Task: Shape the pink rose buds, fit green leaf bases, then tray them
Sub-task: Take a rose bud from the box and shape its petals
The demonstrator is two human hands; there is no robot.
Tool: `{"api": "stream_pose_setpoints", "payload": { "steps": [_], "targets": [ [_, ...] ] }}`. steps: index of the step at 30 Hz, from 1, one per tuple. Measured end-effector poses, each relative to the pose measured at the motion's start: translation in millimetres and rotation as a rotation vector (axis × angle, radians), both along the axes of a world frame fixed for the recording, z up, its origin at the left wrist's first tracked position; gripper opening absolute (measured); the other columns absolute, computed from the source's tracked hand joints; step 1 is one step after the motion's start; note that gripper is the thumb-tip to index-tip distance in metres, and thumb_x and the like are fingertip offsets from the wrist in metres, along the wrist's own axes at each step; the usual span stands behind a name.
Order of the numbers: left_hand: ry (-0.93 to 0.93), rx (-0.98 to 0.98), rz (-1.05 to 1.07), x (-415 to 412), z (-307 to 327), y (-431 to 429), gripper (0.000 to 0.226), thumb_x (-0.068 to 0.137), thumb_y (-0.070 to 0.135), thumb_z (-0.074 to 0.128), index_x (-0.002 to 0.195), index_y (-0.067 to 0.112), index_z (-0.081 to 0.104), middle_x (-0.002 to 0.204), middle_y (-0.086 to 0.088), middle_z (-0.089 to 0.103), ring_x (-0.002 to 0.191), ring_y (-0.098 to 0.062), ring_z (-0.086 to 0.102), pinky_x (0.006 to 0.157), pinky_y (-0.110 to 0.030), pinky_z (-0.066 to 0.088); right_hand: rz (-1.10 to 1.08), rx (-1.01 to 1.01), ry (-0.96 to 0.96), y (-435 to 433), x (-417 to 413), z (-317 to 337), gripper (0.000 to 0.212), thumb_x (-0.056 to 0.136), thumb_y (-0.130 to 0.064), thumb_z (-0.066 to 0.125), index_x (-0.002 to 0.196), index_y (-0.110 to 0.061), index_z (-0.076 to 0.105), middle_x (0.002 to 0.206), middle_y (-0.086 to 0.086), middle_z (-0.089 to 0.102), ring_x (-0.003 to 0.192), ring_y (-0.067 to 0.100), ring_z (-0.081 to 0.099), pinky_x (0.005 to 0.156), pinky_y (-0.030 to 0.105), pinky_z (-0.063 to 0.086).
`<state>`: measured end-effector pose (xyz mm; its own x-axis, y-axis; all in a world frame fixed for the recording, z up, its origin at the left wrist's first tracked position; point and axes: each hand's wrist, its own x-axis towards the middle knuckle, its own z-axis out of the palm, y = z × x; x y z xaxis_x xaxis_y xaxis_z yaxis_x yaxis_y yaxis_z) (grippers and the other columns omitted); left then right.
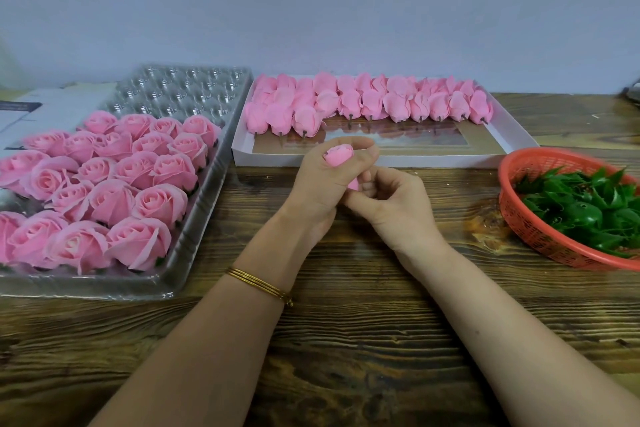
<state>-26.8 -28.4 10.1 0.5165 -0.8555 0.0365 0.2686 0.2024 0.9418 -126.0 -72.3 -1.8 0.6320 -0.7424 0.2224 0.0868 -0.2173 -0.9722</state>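
Left hand (pixel 322 180) is gripping a bud (pixel 338 155), fingers curled round it, near the box (pixel 433 158). Right hand (pixel 394 201) is pinching its base.

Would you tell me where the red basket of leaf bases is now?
Head view: the red basket sits far right on the wooden table, right of the right hand, near the white box.
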Motion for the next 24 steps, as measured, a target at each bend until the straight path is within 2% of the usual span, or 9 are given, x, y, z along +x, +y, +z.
{"api": "stream_pose_setpoints", "payload": {
  "steps": [2,5,8,13,16,19,22,24],
  "targets": [
    [-0.015,0.006,-0.019,0.9,0.5,0.8,0.007,0.091,0.007,0.066,0.092,0.014,0.066,0.056,0.004,0.055,0.057,-0.01,0.054,0.058,-0.028,0.048,0.051,0.051,0.002,0.2,-1.2,2.9,0.038,0.08,0.007,0.07,0.059,-0.023,0.061,0.05,-0.016,0.051,0.051,-0.001,0.045,0.057,0.012,0.041],
    [-0.022,0.013,-0.036,2.1,0.5,1.6,0.008,0.091,0.008,0.065,0.096,0.014,0.066,0.056,0.004,0.055,0.067,-0.011,0.059,0.065,-0.031,0.048,0.089,0.164,0.029,-0.1,-2.1,5.1,0.017,0.083,0.001,0.07,0.071,-0.011,0.067,0.058,-0.003,0.053,0.055,0.004,0.047,0.058,0.017,0.044],
    [-0.015,0.011,-0.011,1.7,0.8,1.3,0.007,0.092,0.006,0.064,0.098,0.011,0.065,0.059,0.001,0.055,0.066,-0.012,0.058,0.064,-0.029,0.05,0.093,0.217,0.042,-0.4,-1.8,4.6,0.008,0.082,-0.001,0.072,0.08,-0.008,0.069,0.061,-0.003,0.057,0.059,0.004,0.052,0.059,0.017,0.047],
    [0.033,0.012,0.036,-0.8,0.6,-1.1,0.006,0.093,0.004,0.062,0.095,0.009,0.063,0.049,0.004,0.054,0.05,-0.01,0.052,0.051,-0.024,0.048,-0.013,0.008,0.089,1.9,2.2,-2.1,0.025,0.072,-0.001,0.081,0.077,-0.019,0.063,0.066,-0.01,0.064,0.063,0.006,0.056,0.063,0.021,0.048],
    [0.045,0.01,0.019,-1.4,-0.2,-1.7,0.006,0.092,0.004,0.063,0.095,0.01,0.063,0.05,0.004,0.054,0.049,-0.008,0.052,0.051,-0.023,0.049,-0.054,-0.046,0.084,1.7,3.0,-3.5,0.027,0.073,-0.003,0.08,0.07,-0.022,0.061,0.059,-0.014,0.059,0.059,0.003,0.05,0.059,0.019,0.044],
    [0.04,0.001,-0.015,0.2,-1.0,-1.6,0.006,0.092,0.005,0.064,0.096,0.01,0.064,0.052,0.004,0.054,0.051,-0.008,0.053,0.053,-0.023,0.05,-0.034,-0.018,0.044,1.4,2.0,-1.6,0.021,0.075,0.002,0.078,0.073,-0.013,0.063,0.061,-0.011,0.058,0.06,0.004,0.05,0.061,0.016,0.045],
    [0.014,-0.005,-0.054,2.8,-2.0,-0.7,0.007,0.092,0.007,0.064,0.098,0.011,0.064,0.054,0.005,0.055,0.053,-0.008,0.054,0.056,-0.026,0.048,0.014,0.066,0.028,1.3,-1.1,1.8,0.02,0.079,0.005,0.074,0.072,-0.012,0.065,0.056,-0.012,0.059,0.056,0.0,0.051,0.06,0.013,0.044],
    [-0.003,0.003,-0.086,4.6,-2.3,0.3,0.008,0.092,0.01,0.064,0.101,0.012,0.064,0.057,0.005,0.055,0.056,-0.009,0.055,0.06,-0.029,0.045,0.06,0.136,0.037,0.3,-2.6,4.0,0.006,0.082,0.001,0.071,0.078,-0.001,0.068,0.06,-0.002,0.058,0.059,0.006,0.05,0.061,0.017,0.044]
  ]
}}
